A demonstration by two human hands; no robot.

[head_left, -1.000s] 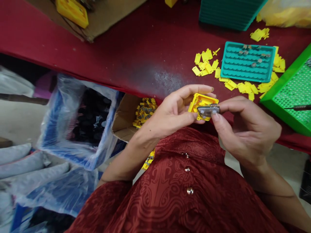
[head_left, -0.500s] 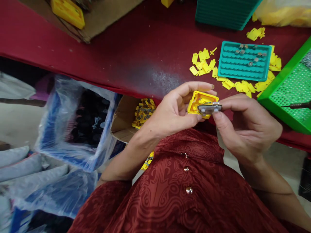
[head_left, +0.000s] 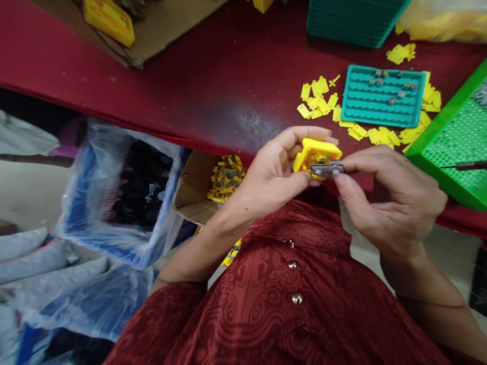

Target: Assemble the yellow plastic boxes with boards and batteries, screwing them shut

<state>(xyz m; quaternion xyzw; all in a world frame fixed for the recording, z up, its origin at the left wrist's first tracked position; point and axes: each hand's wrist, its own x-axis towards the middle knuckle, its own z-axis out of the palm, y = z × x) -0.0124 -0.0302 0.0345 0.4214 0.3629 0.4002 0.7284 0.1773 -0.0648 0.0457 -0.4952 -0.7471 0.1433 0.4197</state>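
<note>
My left hand is closed around a small yellow plastic casing, its hollow side tilted toward me. Between the thumb and forefinger of my right hand is a flat grey part with a metal edge, held at the casing's open side. What this part is, I cannot make out; its left end overlaps the inside of the casing. Beyond my hands, loose yellow plastic pieces lie around a teal ridged tray, which has several small metal bits on it.
A green perforated basket stands at the right with a dark screwdriver-like tool over it. Stacked teal trays are at the back. On the left are a cardboard box of yellow parts and a plastic-lined blue crate.
The yellow casing has tipped so that its outer wall shows more and its inside less. My right hand has shifted slightly, still pinching the grey part.
</note>
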